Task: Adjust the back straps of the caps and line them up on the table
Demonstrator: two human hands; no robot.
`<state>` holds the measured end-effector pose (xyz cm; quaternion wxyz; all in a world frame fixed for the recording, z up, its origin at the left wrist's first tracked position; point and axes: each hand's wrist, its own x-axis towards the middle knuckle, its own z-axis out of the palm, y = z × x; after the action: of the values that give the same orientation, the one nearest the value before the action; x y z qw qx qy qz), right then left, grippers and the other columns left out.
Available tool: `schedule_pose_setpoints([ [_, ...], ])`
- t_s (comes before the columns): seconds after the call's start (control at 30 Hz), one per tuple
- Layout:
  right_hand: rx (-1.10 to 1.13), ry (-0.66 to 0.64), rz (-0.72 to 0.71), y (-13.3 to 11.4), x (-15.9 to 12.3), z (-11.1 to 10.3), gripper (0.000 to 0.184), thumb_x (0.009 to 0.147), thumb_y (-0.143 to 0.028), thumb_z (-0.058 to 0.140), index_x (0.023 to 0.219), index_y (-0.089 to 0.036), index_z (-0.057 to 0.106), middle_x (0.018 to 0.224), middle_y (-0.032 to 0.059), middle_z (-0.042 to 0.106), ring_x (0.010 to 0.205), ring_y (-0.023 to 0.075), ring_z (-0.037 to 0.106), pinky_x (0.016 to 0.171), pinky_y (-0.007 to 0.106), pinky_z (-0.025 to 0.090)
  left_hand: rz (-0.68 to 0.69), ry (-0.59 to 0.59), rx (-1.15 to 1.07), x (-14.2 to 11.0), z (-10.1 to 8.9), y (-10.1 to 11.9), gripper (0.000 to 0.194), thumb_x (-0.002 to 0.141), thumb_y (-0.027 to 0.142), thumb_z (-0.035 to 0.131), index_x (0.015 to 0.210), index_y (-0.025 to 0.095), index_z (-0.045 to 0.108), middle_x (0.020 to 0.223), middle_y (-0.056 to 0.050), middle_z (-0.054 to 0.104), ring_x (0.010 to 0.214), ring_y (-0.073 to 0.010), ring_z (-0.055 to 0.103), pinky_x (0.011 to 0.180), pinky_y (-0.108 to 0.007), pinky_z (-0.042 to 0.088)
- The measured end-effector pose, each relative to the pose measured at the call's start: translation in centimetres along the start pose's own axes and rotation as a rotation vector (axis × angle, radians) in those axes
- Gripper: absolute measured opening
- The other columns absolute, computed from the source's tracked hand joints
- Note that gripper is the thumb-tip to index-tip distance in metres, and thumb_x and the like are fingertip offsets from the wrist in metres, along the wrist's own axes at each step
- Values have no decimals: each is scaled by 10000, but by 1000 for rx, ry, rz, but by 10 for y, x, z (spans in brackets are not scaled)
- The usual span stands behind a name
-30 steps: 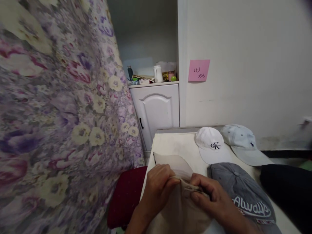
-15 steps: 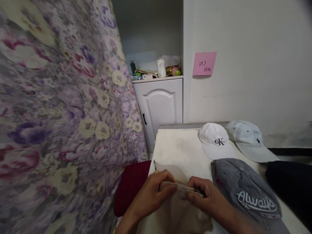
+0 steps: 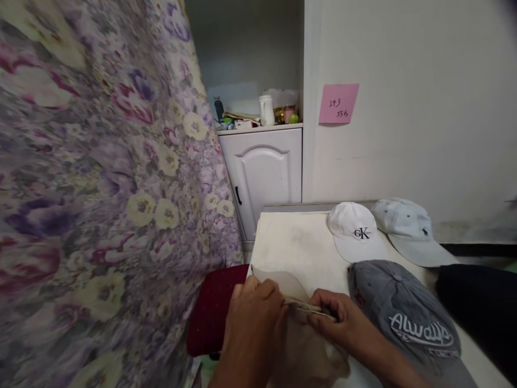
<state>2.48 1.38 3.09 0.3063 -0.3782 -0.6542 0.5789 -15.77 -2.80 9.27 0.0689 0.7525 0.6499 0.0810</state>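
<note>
A beige cap [image 3: 309, 350] lies at the front of the cloth-covered table, its brim pointing away from me. Across its near opening runs a thin strap [image 3: 301, 306] with what looks like a small metal buckle. My left hand [image 3: 254, 323] is closed at the strap's left end, its back turned up so the fingertips are hidden. At the other end my right hand [image 3: 337, 318] pinches the strap between thumb and forefinger. Just right of that hand sits a grey cap [image 3: 398, 302] with white "Always" lettering.
A white cap [image 3: 353, 223] and a pale blue cap [image 3: 407, 223] rest at the table's back right. Something dark [image 3: 480, 296] lies at the right edge. A dark red stool [image 3: 216, 302] and floral curtain [image 3: 121, 188] are left; behind stands a white cabinet [image 3: 266, 167].
My left hand has rolled over the strap, so its back now faces up and the thumb is out of sight. The right hand keeps its pinch almost in place.
</note>
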Motion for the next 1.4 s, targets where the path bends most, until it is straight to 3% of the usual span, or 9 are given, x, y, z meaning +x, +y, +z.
schedule_pose_setpoints([
  [0.07,4,5,2,1,0,-1,227,791,-391,601,735,-180,540,633,-53,422,598,119,333,547,280,230,-40,-44,0,0,3,3,301,971,200,385,849,196,660,980,-84,698,958,-316,582,806,-451,349],
  [0.17,32,-9,-1,1,0,-3,190,772,-348,613,734,-177,539,634,-54,418,604,119,332,549,278,230,-105,-105,-167,0,11,2,284,980,201,317,898,188,588,966,-101,684,864,-273,635,707,-383,362],
  [0.3,67,-34,-8,-1,-2,-4,172,768,-322,627,746,-171,547,648,-48,434,612,117,337,551,274,228,-56,-79,-456,1,15,-5,205,970,258,349,838,217,500,863,-54,656,807,-220,605,708,-337,371],
  [0.43,123,-86,-26,-2,-2,-5,204,771,-348,645,737,-178,536,635,-59,415,596,110,310,541,277,207,-16,-140,-674,5,16,-15,96,881,242,510,884,209,601,864,-5,674,843,-191,593,722,-289,381],
  [0.57,119,-101,-31,1,1,-3,223,780,-367,651,745,-178,539,639,-61,412,597,109,308,541,280,203,54,-222,-802,12,22,-25,134,757,189,630,878,197,688,839,24,668,794,-165,564,674,-260,363],
  [0.7,96,-99,-11,3,3,-1,226,795,-373,641,742,-182,533,635,-64,400,599,110,298,541,282,196,41,-289,-985,17,24,-27,122,755,248,658,805,150,712,746,23,600,718,-145,494,653,-263,341],
  [0.9,109,-118,-7,-3,3,-1,184,762,-318,656,739,-183,534,623,-71,386,596,108,292,541,283,190,-18,-331,-1251,18,30,-28,222,714,345,756,824,152,743,746,0,646,733,-163,524,712,-282,382],
  [1.17,115,-111,-7,-5,3,5,311,792,-451,686,737,-194,520,649,-63,414,603,108,314,541,270,212,-22,-325,-1284,18,33,-35,292,706,365,772,861,118,758,726,-10,629,708,-153,501,694,-277,352],
  [1.4,97,-114,-54,-8,6,7,363,831,-519,651,722,-206,506,667,-56,405,632,118,326,557,271,224,-36,-294,-1280,18,37,-36,213,706,324,752,805,136,735,681,18,567,682,-144,458,670,-269,333],
])
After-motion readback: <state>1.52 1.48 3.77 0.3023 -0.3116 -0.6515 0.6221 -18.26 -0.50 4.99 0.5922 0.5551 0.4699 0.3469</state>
